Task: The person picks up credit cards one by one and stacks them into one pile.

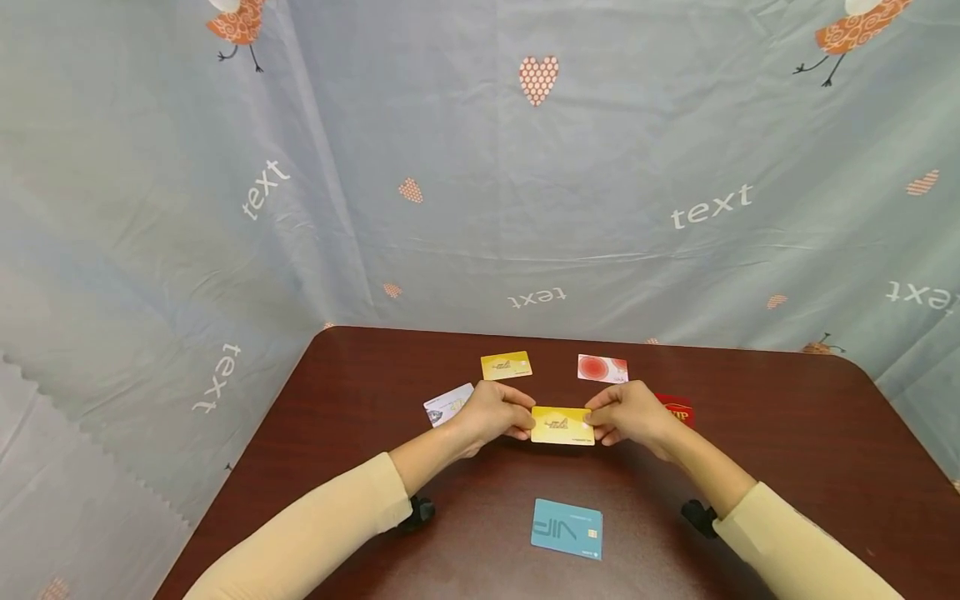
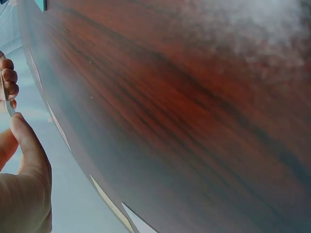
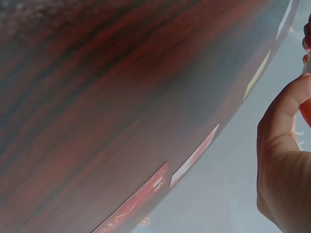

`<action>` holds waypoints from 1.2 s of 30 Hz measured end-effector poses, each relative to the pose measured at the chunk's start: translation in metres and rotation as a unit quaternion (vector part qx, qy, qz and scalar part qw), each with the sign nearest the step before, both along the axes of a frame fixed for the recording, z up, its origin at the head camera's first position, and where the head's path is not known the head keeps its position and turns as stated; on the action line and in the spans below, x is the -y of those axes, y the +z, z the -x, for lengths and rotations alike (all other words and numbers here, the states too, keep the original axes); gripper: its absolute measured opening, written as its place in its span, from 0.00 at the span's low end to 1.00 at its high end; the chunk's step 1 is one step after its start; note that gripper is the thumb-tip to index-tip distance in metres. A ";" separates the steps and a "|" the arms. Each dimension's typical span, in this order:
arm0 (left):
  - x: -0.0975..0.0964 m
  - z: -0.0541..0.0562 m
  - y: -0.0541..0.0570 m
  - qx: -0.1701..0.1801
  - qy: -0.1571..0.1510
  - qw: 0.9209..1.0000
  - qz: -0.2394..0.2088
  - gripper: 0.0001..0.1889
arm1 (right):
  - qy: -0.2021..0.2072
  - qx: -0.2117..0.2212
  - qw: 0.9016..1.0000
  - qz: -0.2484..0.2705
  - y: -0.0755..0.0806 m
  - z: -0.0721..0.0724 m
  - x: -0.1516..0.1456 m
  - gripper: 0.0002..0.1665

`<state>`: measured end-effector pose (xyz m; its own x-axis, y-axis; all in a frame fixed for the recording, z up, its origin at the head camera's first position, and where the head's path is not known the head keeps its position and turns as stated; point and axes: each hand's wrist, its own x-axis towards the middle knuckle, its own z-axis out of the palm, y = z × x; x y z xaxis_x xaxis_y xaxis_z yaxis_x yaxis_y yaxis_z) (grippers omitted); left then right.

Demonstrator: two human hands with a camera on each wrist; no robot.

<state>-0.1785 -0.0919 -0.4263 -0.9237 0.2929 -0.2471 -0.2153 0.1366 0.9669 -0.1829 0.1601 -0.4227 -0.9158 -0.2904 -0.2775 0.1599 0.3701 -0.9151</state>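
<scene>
Both hands pinch one yellow card [image 1: 562,426] just above the counter [image 1: 787,433], the left hand [image 1: 491,414] at its left end and the right hand [image 1: 630,414] at its right end. It is lifted but not set anywhere; a second yellow card [image 1: 506,365], a red-circle card [image 1: 602,367], a white card [image 1: 447,404], a red VIP card [image 1: 677,410] and a blue VIP card [image 1: 567,528] lie untouched around it.

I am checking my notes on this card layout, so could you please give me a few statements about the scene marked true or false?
1. Both the left hand and the right hand pinch the yellow card. True.
2. The blue VIP card lies nearest the person. True.
3. The red card lies beside the left hand. False: it lies by the right hand.
4. Only one yellow card is present. False: a second yellow card lies on the table.
</scene>
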 end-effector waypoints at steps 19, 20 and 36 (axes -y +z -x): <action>0.000 -0.018 0.002 0.016 -0.033 0.999 0.012 0.14 | 0.032 0.006 0.999 0.019 -0.002 -0.021 -0.008 0.14; 0.000 -0.019 0.002 0.016 -0.033 0.999 0.012 0.14 | 0.032 0.006 0.999 0.019 -0.002 -0.022 -0.008 0.14; 0.002 -0.033 0.000 0.018 -0.048 0.999 0.006 0.12 | 0.035 0.010 0.999 0.023 -0.005 -0.038 -0.007 0.15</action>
